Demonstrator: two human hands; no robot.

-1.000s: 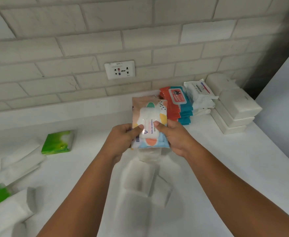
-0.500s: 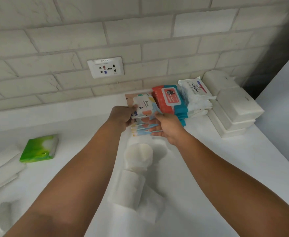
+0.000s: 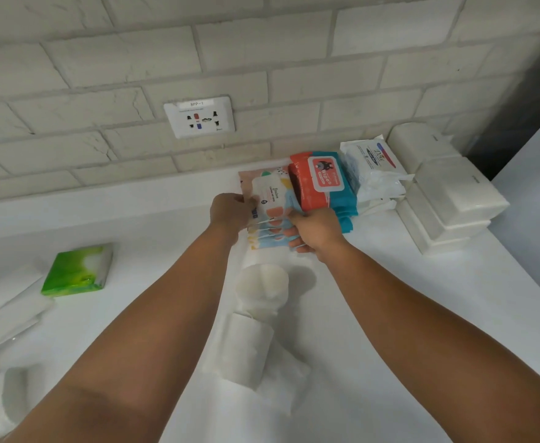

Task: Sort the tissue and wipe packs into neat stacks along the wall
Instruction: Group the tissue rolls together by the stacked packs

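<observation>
Center of frame, by the wall (image 3: pixel 294 91): pastel wipes stack (image 3: pixel 270 199) held two-handed.
Green tissue pack (image 3: pixel 77 270) lies far left; left hand (image 3: pixel 230 212) grips the stack's left edge, right hand (image 3: pixel 315 230) grips its front right, red wipes pack (image 3: pixel 321 180) touching alongside.

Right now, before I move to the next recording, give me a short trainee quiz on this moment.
1. True or false: the left hand and the right hand both grip the stack of pastel wipe packs.
2. The red-and-teal wipes stack sits: A) left of the pastel stack, B) right of it, side by side, C) on top of it.
3. Fill in: the green tissue pack lies well to the ___ of both hands.
Key: 1 true; 2 B; 3 left.
</observation>
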